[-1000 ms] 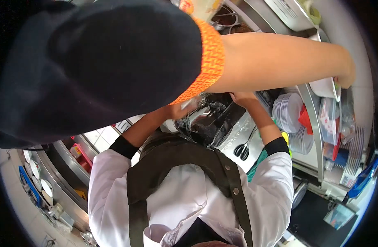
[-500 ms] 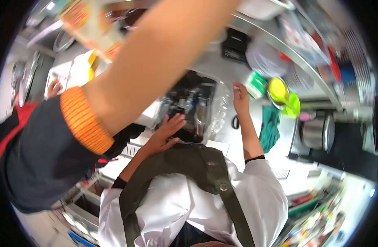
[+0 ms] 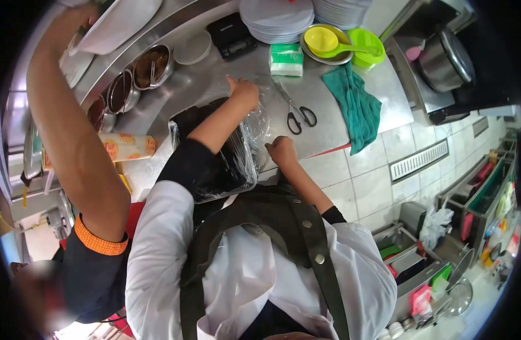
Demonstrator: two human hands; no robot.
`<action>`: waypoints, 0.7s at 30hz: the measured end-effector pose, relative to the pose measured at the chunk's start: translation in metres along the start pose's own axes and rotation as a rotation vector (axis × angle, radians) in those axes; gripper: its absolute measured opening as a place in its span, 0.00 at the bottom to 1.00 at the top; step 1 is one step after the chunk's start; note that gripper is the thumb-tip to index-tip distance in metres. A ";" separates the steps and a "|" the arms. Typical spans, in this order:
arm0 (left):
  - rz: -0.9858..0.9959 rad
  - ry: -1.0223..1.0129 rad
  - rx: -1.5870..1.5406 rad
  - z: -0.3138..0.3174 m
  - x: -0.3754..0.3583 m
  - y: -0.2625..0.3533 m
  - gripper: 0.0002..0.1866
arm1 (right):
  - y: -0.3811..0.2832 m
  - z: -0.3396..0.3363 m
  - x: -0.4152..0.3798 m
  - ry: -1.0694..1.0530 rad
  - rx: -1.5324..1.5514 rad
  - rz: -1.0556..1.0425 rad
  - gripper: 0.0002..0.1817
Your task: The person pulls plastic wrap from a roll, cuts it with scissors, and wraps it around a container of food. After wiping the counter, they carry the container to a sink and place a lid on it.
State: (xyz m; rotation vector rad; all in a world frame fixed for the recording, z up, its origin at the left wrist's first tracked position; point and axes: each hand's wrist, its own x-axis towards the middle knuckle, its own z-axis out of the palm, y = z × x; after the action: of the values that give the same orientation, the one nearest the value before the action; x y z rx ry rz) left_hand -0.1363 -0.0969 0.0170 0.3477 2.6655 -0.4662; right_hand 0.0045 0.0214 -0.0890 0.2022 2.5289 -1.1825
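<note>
A black tray (image 3: 206, 170) covered in clear plastic wrap (image 3: 259, 122) lies on the steel counter in front of me. My left hand (image 3: 243, 93) reaches across it to its far right corner, fingers mostly curled at the wrap, one pointing outward. My right hand (image 3: 282, 151) is closed at the near right side, fingertips pinching the edge of the wrap. Black-handled scissors (image 3: 299, 116) lie to the right of the tray, apart from both hands.
At left, a co-worker's arm (image 3: 73, 130) reaches up to a white container (image 3: 121, 25) on the shelf. Metal bowls (image 3: 153, 68) of food, a scale (image 3: 231, 38), stacked plates (image 3: 277, 20), a green-white packet (image 3: 286, 60), yellow scoop (image 3: 323, 41) and green cloth (image 3: 354, 105) stand around.
The co-worker's arm has swung from across my view to the upper left. My left hand went from open at the tray's near edge to its far right corner. My right hand has closed, nearer the tray.
</note>
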 end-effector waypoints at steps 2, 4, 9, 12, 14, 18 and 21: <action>0.000 -0.179 0.063 0.001 0.029 0.001 0.16 | 0.012 -0.001 -0.002 0.032 0.195 -0.045 0.14; 0.051 -0.197 -0.054 0.019 0.056 -0.007 0.13 | 0.017 -0.008 -0.009 0.048 0.367 -0.072 0.12; 0.312 -0.040 -0.205 -0.003 0.054 -0.044 0.08 | 0.003 -0.027 -0.048 0.113 0.566 -0.177 0.08; 0.382 -0.025 -0.324 -0.013 0.045 -0.071 0.09 | 0.002 -0.012 -0.057 0.221 0.777 -0.353 0.07; 0.406 0.017 -0.391 -0.010 0.042 -0.082 0.08 | 0.001 -0.006 -0.058 0.204 0.891 -0.341 0.07; 0.437 0.074 -0.552 -0.003 0.038 -0.083 0.05 | 0.001 0.007 -0.050 0.202 1.178 -0.103 0.08; 0.500 0.007 -0.570 0.009 0.049 -0.075 0.07 | 0.010 0.014 -0.041 0.175 1.207 -0.053 0.06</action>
State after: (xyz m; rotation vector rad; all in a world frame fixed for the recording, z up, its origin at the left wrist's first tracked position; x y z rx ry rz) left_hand -0.1996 -0.1608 0.0079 0.7914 2.4484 0.4365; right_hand 0.0492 0.0176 -0.0900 0.5196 1.5842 -2.6248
